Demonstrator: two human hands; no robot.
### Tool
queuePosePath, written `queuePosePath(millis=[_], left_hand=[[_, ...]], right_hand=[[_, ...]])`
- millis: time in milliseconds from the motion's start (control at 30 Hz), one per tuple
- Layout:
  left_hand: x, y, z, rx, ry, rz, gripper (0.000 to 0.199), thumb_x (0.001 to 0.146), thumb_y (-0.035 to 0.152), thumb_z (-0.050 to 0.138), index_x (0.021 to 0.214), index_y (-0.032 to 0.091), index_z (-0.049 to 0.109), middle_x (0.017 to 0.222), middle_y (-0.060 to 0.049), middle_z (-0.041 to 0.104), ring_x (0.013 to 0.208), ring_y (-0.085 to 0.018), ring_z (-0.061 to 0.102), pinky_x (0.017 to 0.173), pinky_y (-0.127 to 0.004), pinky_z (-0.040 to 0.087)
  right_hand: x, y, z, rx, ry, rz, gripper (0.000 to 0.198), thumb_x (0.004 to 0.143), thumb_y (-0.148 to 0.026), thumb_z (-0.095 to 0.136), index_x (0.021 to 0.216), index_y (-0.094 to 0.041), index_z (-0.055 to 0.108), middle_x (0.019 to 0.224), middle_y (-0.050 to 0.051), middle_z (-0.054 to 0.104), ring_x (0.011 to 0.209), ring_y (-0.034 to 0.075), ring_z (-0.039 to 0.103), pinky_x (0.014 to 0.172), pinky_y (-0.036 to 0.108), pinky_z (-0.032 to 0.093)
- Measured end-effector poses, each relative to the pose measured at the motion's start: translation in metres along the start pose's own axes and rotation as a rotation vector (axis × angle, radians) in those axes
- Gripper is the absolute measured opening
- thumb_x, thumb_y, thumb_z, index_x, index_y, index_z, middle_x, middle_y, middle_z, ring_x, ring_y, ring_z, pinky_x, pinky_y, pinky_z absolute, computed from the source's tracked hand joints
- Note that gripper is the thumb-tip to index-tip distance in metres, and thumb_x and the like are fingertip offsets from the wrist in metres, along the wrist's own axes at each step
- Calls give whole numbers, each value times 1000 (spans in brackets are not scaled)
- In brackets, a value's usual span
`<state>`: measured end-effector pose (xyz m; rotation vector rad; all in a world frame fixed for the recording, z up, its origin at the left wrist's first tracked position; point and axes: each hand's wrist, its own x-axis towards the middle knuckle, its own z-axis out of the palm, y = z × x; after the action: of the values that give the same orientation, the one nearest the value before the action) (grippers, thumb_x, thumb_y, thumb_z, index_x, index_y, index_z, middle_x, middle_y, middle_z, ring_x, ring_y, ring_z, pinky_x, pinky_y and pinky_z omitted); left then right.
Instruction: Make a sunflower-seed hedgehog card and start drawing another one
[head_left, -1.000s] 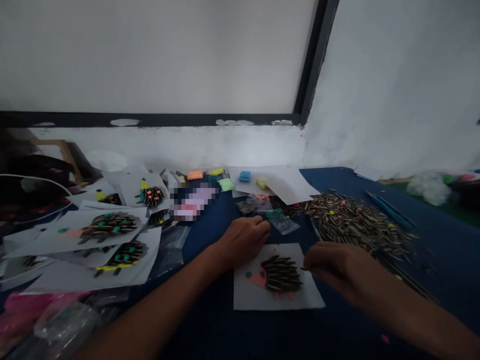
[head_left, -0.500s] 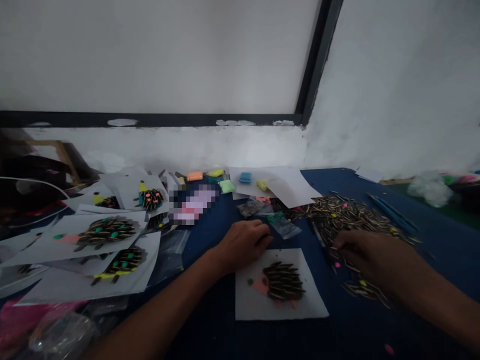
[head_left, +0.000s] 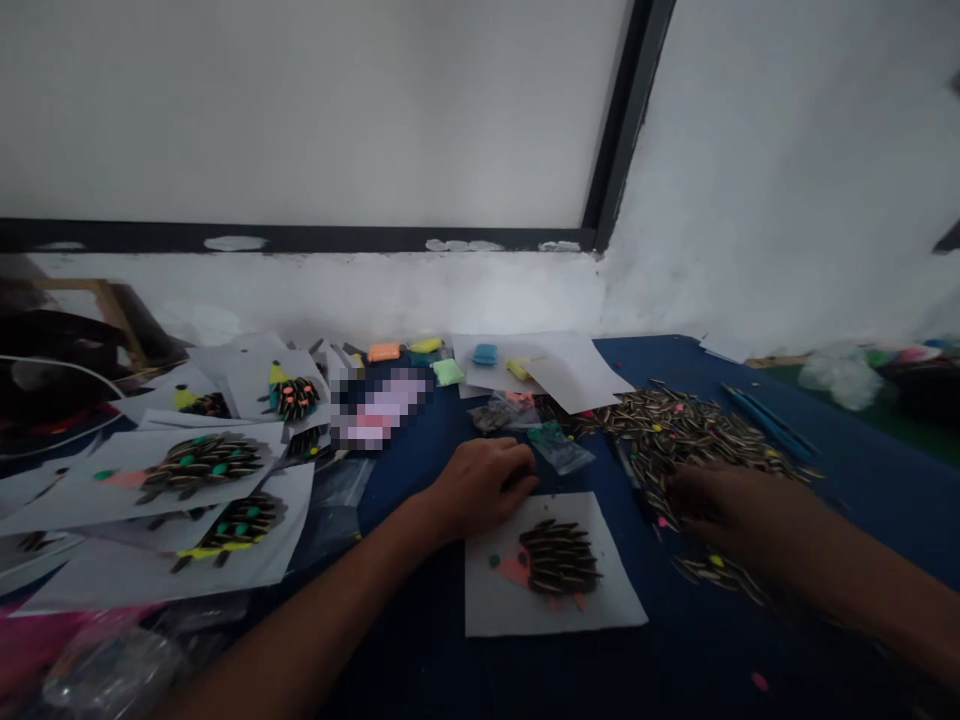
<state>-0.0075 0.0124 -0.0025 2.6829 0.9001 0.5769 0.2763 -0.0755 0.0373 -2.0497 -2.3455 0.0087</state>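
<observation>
A sheet of white paper (head_left: 622, 605) lies on the blue table before me, bearing a hedgehog figure (head_left: 562, 558) with a pink clay face, a green nose and sunflower-seed spines. My left hand (head_left: 487, 485) rests at the paper's upper left corner, its fingers loosely curled and no object visible in them. To the right, my right hand (head_left: 731, 510) reaches down over a pile of sunflower seeds (head_left: 690, 420) mixed with small pink and yellow bits. Its fingers are bent together among the seeds, and shade hides whatever lies between the tips.
Several finished hedgehog sheets (head_left: 67, 500) overlap on the left. Clay packets, among them an orange packet (head_left: 384, 352) and a blue packet (head_left: 484, 354), lie near the wall. A small plastic bag (head_left: 561, 448) sits beyond my left hand. Blue tweezers (head_left: 772, 420) lie right of the seeds.
My right hand has lowered slightly into the seed pile, its fingers now darker and less distinct. The whole view has shifted a little; my left hand keeps its place by the paper.
</observation>
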Motion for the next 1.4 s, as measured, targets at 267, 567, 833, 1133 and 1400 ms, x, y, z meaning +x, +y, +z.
queuePosePath(millis=[267, 567, 833, 1133, 1400], left_hand=[[-1, 0, 2, 61, -7, 10, 10, 88, 26, 51, 88, 18, 57, 83, -1, 61, 75, -14, 57, 66, -26, 39], [-1, 0, 2, 58, 3, 24, 10, 88, 26, 50, 87, 18, 57, 83, -1, 60, 75, -14, 56, 65, -26, 38], [0, 3, 0, 70, -5, 2, 11, 88, 25, 51, 87, 17, 59, 83, -1, 61, 74, -14, 56, 64, -26, 39], [0, 2, 1, 60, 7, 13, 10, 88, 24, 52, 87, 17, 59, 82, -2, 62, 73, -14, 57, 64, -26, 38], [0, 2, 1, 52, 4, 5, 9, 88, 24, 52, 86, 17, 58, 82, -1, 61, 72, -14, 56, 63, -26, 36]], right_hand=[[20, -10, 5, 80, 101, -6, 27, 78, -16, 53, 103, -19, 63, 98, 9, 70, 81, 22, 66, 69, 31, 46], [-5, -3, -24, 89, -184, 62, 5, 74, -18, 58, 73, -22, 60, 61, 1, 63, 54, 17, 58, 49, 27, 31], [8, -1, -1, 130, -260, 25, 9, 78, -20, 54, 75, -22, 63, 67, 1, 68, 59, 16, 60, 52, 25, 34], [17, -8, -4, 199, -5, 15, 13, 80, -25, 48, 76, -22, 60, 65, 2, 64, 55, 17, 56, 53, 28, 37], [11, 0, -12, 154, -187, 87, 13, 78, -29, 55, 82, -22, 66, 70, 4, 68, 61, 20, 61, 54, 29, 38]])
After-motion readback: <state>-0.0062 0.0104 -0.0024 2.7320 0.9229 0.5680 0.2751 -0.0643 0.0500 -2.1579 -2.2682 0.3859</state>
